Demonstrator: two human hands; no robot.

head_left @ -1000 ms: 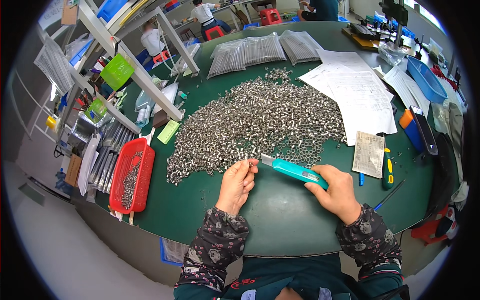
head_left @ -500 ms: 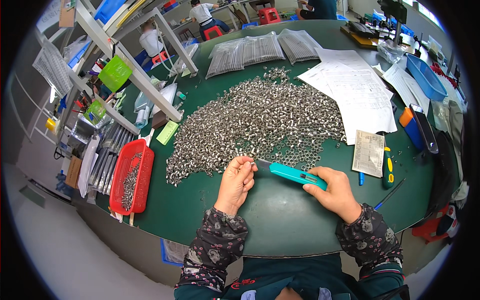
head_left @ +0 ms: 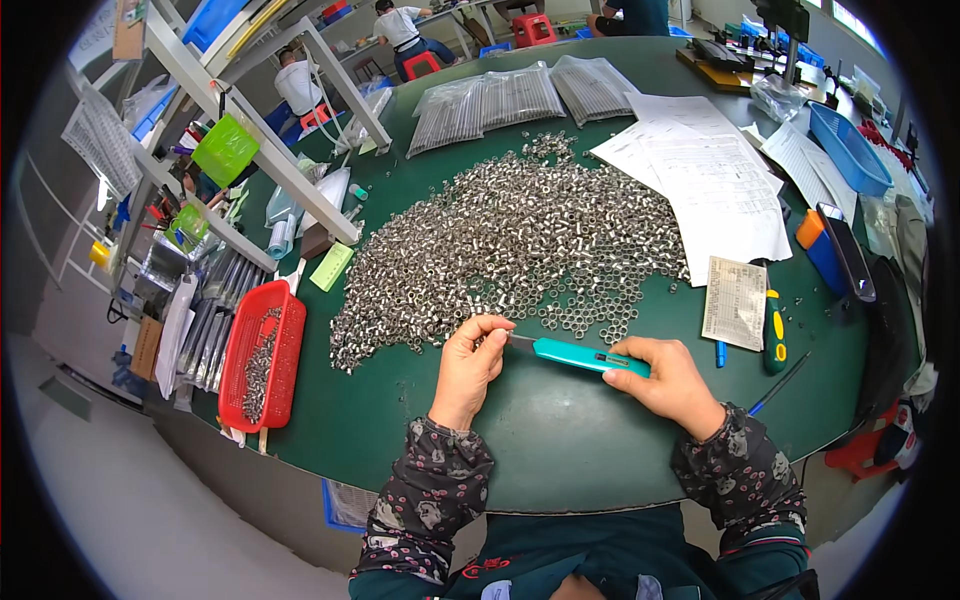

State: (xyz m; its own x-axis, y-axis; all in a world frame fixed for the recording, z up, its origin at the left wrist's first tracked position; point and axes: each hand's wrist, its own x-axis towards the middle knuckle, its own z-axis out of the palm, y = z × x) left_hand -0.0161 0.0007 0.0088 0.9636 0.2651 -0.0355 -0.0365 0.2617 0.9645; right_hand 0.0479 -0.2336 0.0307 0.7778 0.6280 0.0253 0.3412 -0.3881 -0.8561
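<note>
In my right hand (head_left: 672, 383) is a teal utility knife (head_left: 575, 357), gripped by its handle with the blade out to the left. The blade's tip reaches the pinched fingertips of my left hand (head_left: 470, 368). Those fingers are closed on a small metal ring, mostly hidden by thumb and forefinger. Just beyond both hands spreads a large heap of small shiny metal rings (head_left: 500, 240) on the green table (head_left: 540, 440). Some rings at the heap's near right lie in a single layer.
A red basket (head_left: 290, 345) holding metal pieces stands left. Papers (head_left: 715, 190), a printed card (head_left: 735, 300), a yellow-green screwdriver (head_left: 775, 335), a pen (head_left: 780, 385) and a phone (head_left: 845, 255) lie right. Bagged rods (head_left: 490, 100) lie behind the heap; a white frame (head_left: 250, 125) rises left.
The knife has turned slightly in my right hand and shifted a little left and down. My left fingers have rolled around the small ring at the blade's tip.
</note>
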